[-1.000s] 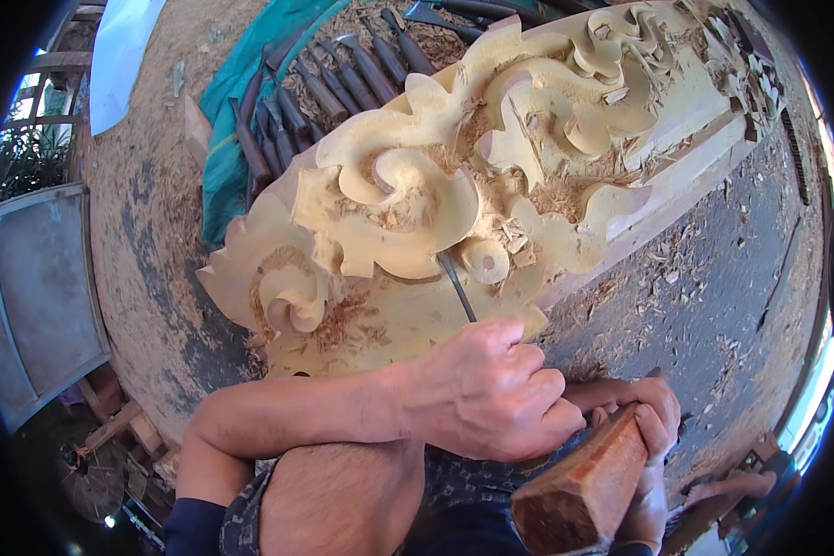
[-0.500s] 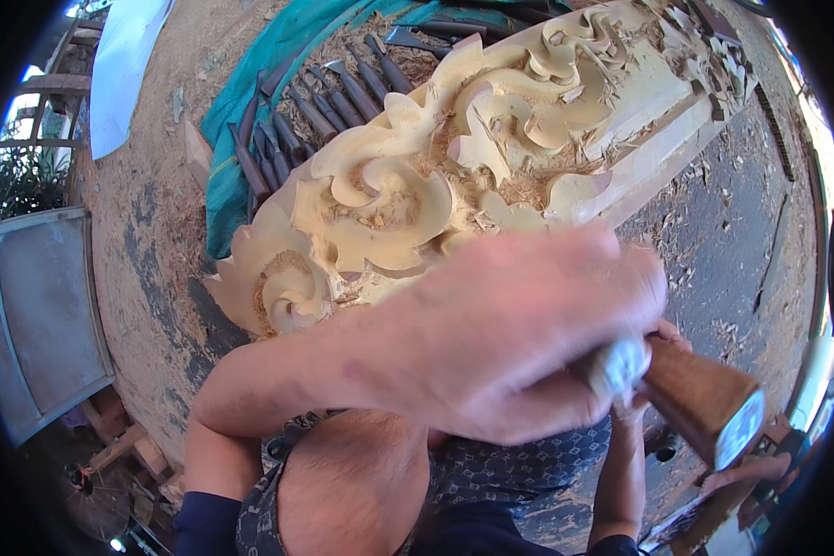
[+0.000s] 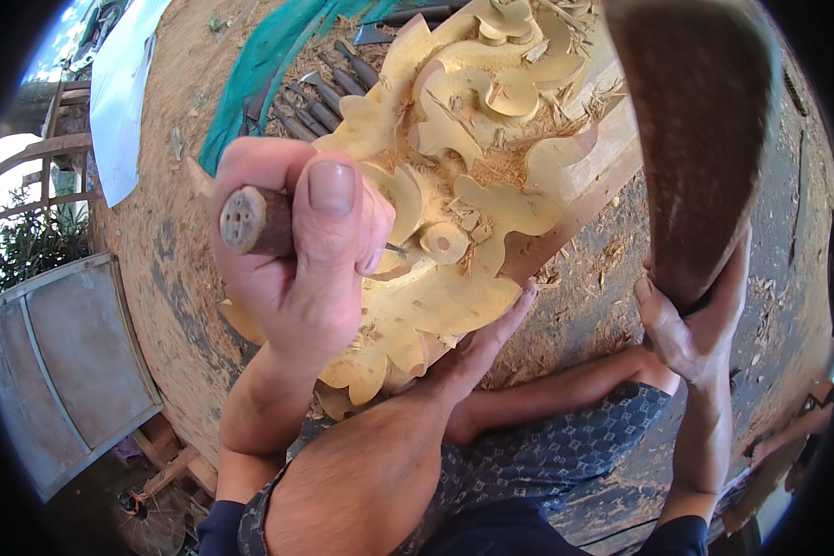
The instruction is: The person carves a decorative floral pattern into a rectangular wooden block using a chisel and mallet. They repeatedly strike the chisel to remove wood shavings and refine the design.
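Note:
My left hand [image 3: 320,246] is closed in a fist round the wooden handle of a chisel [image 3: 259,222], the handle's butt end facing up. Its thin metal shank shows beyond my fingers, over a carved wooden panel [image 3: 519,199] of pale scrolls and leaves. Whether the cutting edge touches the wood, I cannot make out. At the right, my right hand [image 3: 700,329] grips a dark brown wooden mallet [image 3: 704,139] near its lower end. The mallet stands raised, its wide head toward the top of the picture, apart from the chisel.
Several more chisels [image 3: 320,107] lie beyond the panel on a green cloth [image 3: 232,107]. Wood shavings [image 3: 584,269] are scattered over the work surface. My bare foot [image 3: 491,338] rests against the panel's near edge. A grey metal panel [image 3: 74,361] stands at the left.
My left hand, with the chisel, has moved from the right back over the panel and turned upright. My right hand has lifted the mallet from low at the right. The whole view has shifted.

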Available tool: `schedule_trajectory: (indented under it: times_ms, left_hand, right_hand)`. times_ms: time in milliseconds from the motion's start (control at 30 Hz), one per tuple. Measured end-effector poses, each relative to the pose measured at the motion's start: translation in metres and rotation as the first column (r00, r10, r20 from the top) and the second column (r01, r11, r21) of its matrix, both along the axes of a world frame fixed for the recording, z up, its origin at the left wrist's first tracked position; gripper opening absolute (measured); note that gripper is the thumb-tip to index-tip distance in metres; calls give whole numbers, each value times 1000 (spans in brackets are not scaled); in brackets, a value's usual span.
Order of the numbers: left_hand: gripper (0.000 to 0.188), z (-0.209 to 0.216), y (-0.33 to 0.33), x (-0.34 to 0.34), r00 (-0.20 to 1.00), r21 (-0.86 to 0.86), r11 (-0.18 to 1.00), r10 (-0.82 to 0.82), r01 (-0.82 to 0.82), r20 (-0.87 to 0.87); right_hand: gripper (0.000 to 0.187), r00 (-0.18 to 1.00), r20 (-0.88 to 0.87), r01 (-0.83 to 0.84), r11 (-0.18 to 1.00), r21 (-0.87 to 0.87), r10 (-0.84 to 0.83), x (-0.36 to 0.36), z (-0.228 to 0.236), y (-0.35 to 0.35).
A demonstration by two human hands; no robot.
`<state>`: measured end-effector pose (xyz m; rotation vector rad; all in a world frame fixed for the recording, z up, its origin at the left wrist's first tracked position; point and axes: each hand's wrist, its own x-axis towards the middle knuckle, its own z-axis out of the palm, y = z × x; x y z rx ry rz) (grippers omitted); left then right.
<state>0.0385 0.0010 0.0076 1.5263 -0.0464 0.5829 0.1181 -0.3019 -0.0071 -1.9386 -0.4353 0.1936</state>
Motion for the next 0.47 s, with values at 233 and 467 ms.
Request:
schedule_trajectory:
  times_ms: [233, 467]
  left_hand:
    - [13, 5, -5, -9, 999, 124, 992, 6, 1, -51]
    - [20, -2, -8, -4, 992, 236, 967, 114, -98, -55]
  right_hand:
    - [87, 975, 60, -220, 969, 112, 214, 44, 49, 34]
    - [66, 779, 241, -490, 801, -343, 579, 78, 89, 61]
